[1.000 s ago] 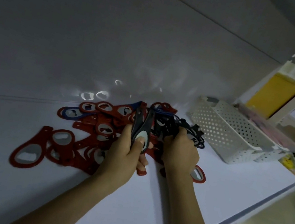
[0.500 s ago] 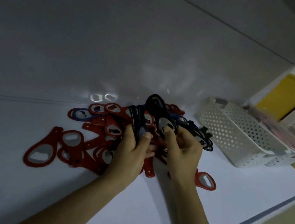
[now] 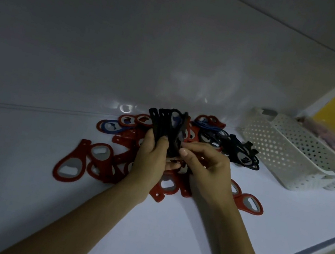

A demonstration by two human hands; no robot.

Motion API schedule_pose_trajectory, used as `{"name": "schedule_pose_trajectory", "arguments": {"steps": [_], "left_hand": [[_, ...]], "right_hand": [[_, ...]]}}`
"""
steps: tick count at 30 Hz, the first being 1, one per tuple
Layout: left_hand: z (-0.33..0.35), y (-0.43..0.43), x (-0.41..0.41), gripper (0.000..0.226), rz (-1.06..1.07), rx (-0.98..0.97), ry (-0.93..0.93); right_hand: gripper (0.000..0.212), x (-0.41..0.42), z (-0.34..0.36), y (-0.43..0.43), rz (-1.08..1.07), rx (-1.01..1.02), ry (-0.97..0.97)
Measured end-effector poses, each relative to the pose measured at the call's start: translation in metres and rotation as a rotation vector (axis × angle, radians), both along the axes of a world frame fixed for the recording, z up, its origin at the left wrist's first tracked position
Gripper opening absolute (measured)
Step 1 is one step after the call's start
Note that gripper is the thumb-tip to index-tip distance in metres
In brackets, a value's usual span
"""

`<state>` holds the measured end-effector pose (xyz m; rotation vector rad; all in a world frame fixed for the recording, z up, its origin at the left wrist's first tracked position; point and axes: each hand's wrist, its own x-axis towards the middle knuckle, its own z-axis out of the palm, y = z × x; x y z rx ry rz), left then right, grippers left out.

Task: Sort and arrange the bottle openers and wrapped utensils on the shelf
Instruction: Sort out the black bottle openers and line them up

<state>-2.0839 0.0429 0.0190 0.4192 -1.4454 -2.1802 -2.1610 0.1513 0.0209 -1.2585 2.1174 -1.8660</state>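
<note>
Shelf (image 3: pixel 18 179) carries red openers (image 3: pixel 69 168), basket (image 3: pixel 281 151) at two o'clock; your left hand (image 3: pixel 151 162) grips black openers (image 3: pixel 167 124), right hand (image 3: pixel 208 170) pinches them.

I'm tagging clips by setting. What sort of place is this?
Probably a shop or stockroom shelf: many matching red, blue and black bottle openers lie heaped on a white shelf, a perforated white basket stands beside them, and the left hand and right hand hold a bunch of black openers.

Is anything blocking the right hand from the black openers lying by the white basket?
Nothing visible does. The loose black openers lie uncovered just beyond the right hand, with the basket farther right. That hand pinches the black stack gripped by the left hand.
</note>
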Motion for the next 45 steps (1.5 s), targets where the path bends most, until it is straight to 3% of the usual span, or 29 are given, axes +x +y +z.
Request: {"name": "schedule_pose_trajectory", "arguments": {"steps": [3, 6, 9, 12, 18, 25, 27, 29, 32, 34, 37, 41, 45], "left_hand": [[0.003, -0.005, 0.001, 0.03, -0.001, -0.108, 0.013], [0.002, -0.006, 0.001, 0.027, -0.025, -0.193, 0.015], [0.002, -0.005, -0.001, 0.029, -0.016, -0.135, 0.004], [0.003, -0.007, 0.0, 0.028, -0.003, -0.052, 0.008], [0.001, -0.009, 0.002, 0.033, 0.021, -0.044, 0.021], [0.005, -0.01, 0.002, 0.032, 0.031, 0.031, -0.005], [0.008, -0.009, 0.001, 0.029, -0.002, 0.078, -0.006], [0.01, -0.007, 0.002, 0.026, -0.072, 0.127, 0.008], [0.008, -0.005, 0.004, 0.037, -0.11, 0.108, -0.021], [0.005, -0.008, 0.005, 0.031, -0.04, 0.046, -0.033], [0.003, -0.011, 0.005, 0.024, 0.002, 0.007, 0.016], [0.0, -0.007, 0.005, 0.037, 0.056, -0.167, 0.032], [-0.002, -0.003, 0.007, 0.046, 0.09, -0.182, 0.047]], "right_hand": [[0.026, 0.003, -0.001, -0.001, 0.008, 0.052, -0.078], [0.006, 0.003, -0.004, -0.002, -0.099, 0.151, -0.013], [0.015, -0.001, -0.007, 0.0, -0.275, 0.165, 0.027], [0.016, -0.005, -0.005, 0.004, -0.419, 0.096, -0.045], [0.015, -0.008, -0.004, 0.006, -0.495, 0.065, -0.137], [0.017, -0.01, 0.007, 0.01, -0.531, -0.244, -0.291], [0.012, -0.003, 0.009, 0.009, -0.574, -0.259, -0.085], [0.018, 0.007, 0.007, 0.004, -0.552, -0.125, 0.251], [0.028, 0.016, -0.001, -0.007, -0.271, 0.163, 0.615], [0.036, 0.02, -0.001, -0.012, -0.179, 0.187, 0.542], [0.037, 0.016, 0.001, -0.008, -0.291, 0.205, 0.4], [0.027, 0.003, -0.007, 0.0, -0.382, 0.668, 0.537], [0.021, 0.005, -0.006, -0.002, -0.479, 0.592, 0.572]]}}
